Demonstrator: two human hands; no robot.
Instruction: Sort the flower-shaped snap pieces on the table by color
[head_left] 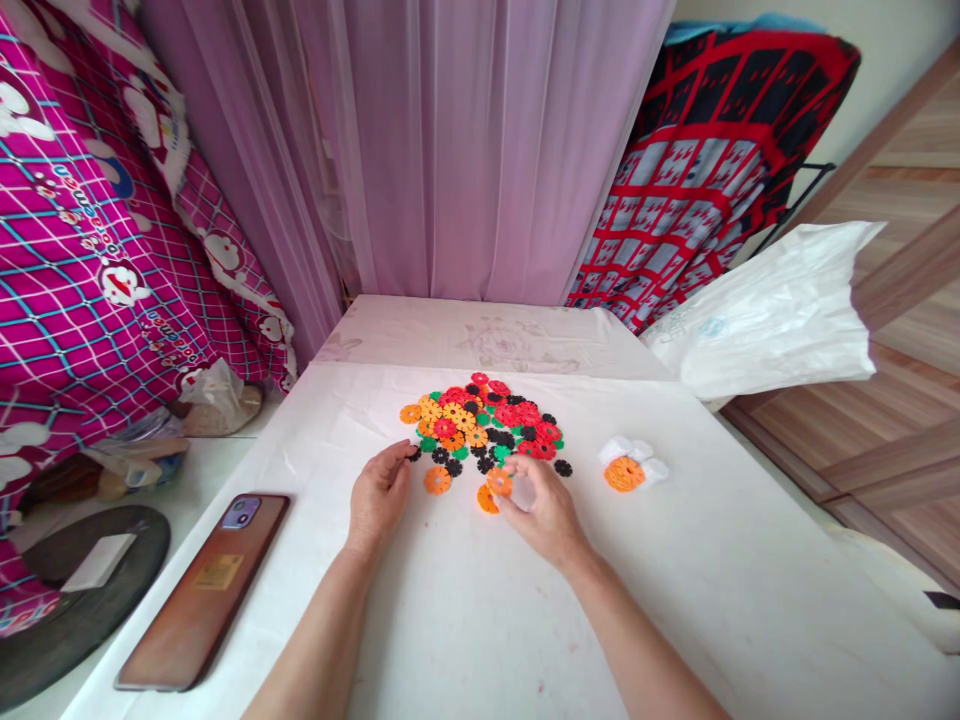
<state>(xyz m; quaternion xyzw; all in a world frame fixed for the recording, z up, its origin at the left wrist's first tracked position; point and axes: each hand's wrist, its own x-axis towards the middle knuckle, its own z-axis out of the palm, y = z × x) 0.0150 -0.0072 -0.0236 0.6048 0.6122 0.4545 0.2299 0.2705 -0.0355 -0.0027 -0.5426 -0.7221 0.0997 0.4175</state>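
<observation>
A pile of plastic snowflake discs point(480, 418), flat and notched, in red, orange, green and black, lies mid-table. At its left front edge, my left hand point(381, 495) is curled, with a black snowflake disc point(414, 454) at its thumb and fingertips. My right hand point(546, 508) pinches an orange snowflake disc point(498, 482) between thumb and forefinger at the pile's front. Just below that disc, another orange disc point(487, 500) rests on the table, partly covered. A loose orange disc point(437, 481) lies between the hands.
Right of the pile sits a small white and orange cluster point(624, 474). A brown phone point(206, 590) lies face down at the left table edge. The white-covered table point(465, 620) carries a white plastic bag point(772, 305) at its far right edge. A purple curtain point(480, 150) hangs behind.
</observation>
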